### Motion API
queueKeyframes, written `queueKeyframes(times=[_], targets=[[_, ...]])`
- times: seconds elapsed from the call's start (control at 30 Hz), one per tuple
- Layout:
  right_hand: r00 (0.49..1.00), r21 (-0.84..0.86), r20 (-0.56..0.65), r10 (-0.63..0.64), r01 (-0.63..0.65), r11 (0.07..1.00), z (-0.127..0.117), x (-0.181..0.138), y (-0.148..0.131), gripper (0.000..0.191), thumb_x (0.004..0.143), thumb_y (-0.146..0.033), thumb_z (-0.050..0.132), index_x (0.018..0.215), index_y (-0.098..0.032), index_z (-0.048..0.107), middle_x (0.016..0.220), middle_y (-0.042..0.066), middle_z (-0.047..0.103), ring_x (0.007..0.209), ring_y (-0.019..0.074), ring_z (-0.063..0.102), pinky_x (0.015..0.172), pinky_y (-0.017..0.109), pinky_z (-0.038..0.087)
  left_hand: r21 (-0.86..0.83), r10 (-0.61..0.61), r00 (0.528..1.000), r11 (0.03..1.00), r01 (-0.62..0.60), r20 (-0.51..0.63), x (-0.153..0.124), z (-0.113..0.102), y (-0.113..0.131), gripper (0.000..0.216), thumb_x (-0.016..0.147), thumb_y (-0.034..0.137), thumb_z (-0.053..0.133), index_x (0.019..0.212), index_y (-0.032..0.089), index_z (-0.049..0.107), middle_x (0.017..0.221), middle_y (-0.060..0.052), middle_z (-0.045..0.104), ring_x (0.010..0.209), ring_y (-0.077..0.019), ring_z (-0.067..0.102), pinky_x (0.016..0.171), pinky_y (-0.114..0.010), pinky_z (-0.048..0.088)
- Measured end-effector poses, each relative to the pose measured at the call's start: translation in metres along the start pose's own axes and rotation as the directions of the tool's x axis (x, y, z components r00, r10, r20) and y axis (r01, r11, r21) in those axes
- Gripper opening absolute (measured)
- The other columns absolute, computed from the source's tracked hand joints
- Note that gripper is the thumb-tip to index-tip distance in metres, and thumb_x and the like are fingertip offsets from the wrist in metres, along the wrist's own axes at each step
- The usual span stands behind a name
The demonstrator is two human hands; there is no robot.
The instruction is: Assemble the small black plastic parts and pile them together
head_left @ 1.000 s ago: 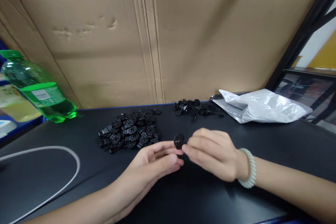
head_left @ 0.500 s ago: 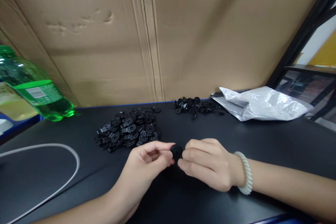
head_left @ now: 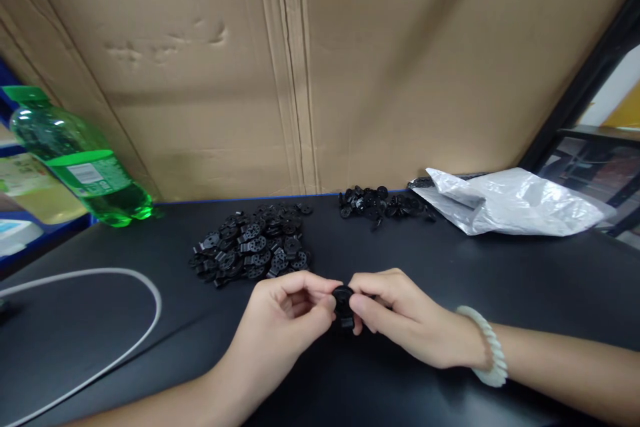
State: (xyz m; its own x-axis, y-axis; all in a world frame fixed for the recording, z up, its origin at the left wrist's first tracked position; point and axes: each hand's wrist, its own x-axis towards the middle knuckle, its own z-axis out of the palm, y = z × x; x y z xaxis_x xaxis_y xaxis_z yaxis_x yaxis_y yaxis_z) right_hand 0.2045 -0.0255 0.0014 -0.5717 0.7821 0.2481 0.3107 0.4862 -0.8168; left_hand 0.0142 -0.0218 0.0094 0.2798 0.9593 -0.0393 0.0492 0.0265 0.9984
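Between my two hands is a small round black plastic clip (head_left: 343, 300), with a short tab pointing down toward me. My left hand (head_left: 290, 313) pinches its left edge with thumb and forefinger. From the other side, my right hand (head_left: 400, 310) grips the right edge, thumb in front and fingers partly hidden behind. Beyond my left hand lies a big pile of similar black clips (head_left: 255, 243), round with small holes and tabs. A smaller heap of black parts (head_left: 367, 203) sits farther back, right of the middle.
A crumpled silvery-white plastic bag (head_left: 515, 203) lies at the back right. On the left, a green bottle (head_left: 90, 160) leans beside a container of yellowish liquid (head_left: 45, 190). A grey cable (head_left: 153, 300) loops over the black table (head_left: 165, 353). Cardboard (head_left: 210, 80) stands behind.
The clip has turned, so its tab now shows at the bottom. My right hand has shifted its hold, with the thumb now on the front. The whole view has swung slightly left.
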Motion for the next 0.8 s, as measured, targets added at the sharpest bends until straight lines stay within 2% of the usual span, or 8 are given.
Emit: queueKeyframes(times=[0.2,0.4,0.63,0.8], targets=[[0.999,0.031,-0.036,0.023,-0.021,0.999,0.006,0.003,0.003,0.038,0.097,-0.030,0.038,0.066,-0.015,0.053,0.055,-0.003,0.048,0.051,0.0077,0.044,0.051,0.019,0.034,0.002,-0.020,1.000,1.000,0.020,-0.015,0.000,0.001,0.002,0.011,0.062,0.019,0.071,0.071,0.014,0.073,0.057,0.002,0.065,0.057,-0.0116,0.058,0.059,-0.021,0.048],[0.997,0.038,-0.070,0.017,-0.015,0.999,0.008,0.007,0.005,0.037,0.095,-0.023,0.040,0.062,-0.014,0.056,0.052,-0.003,0.050,0.050,0.0074,0.045,0.052,0.018,0.035,-0.014,-0.050,0.999,0.999,0.050,-0.003,0.001,-0.002,0.003,0.012,0.061,0.019,0.071,0.072,0.014,0.073,0.056,0.003,0.062,0.056,-0.0119,0.058,0.059,-0.023,0.048],[0.994,0.062,-0.107,0.037,-0.030,0.998,0.011,0.013,0.006,0.037,0.092,-0.023,0.042,0.060,-0.014,0.056,0.051,-0.002,0.054,0.049,0.0074,0.047,0.050,0.017,0.035,0.016,-0.048,0.999,0.999,0.048,0.005,0.003,-0.005,0.005,0.014,0.065,0.021,0.069,0.076,0.013,0.071,0.058,0.001,0.063,0.059,-0.0132,0.059,0.061,-0.024,0.048],[0.992,0.064,-0.055,0.111,-0.108,0.992,0.013,0.012,0.003,0.037,0.089,-0.025,0.044,0.055,-0.014,0.054,0.048,-0.001,0.053,0.046,0.0073,0.044,0.048,0.018,0.032,0.077,-0.017,0.999,0.997,0.014,0.035,0.001,-0.005,0.002,0.006,0.065,0.018,0.065,0.070,0.014,0.066,0.060,0.001,0.061,0.059,-0.0133,0.058,0.061,-0.024,0.049]])
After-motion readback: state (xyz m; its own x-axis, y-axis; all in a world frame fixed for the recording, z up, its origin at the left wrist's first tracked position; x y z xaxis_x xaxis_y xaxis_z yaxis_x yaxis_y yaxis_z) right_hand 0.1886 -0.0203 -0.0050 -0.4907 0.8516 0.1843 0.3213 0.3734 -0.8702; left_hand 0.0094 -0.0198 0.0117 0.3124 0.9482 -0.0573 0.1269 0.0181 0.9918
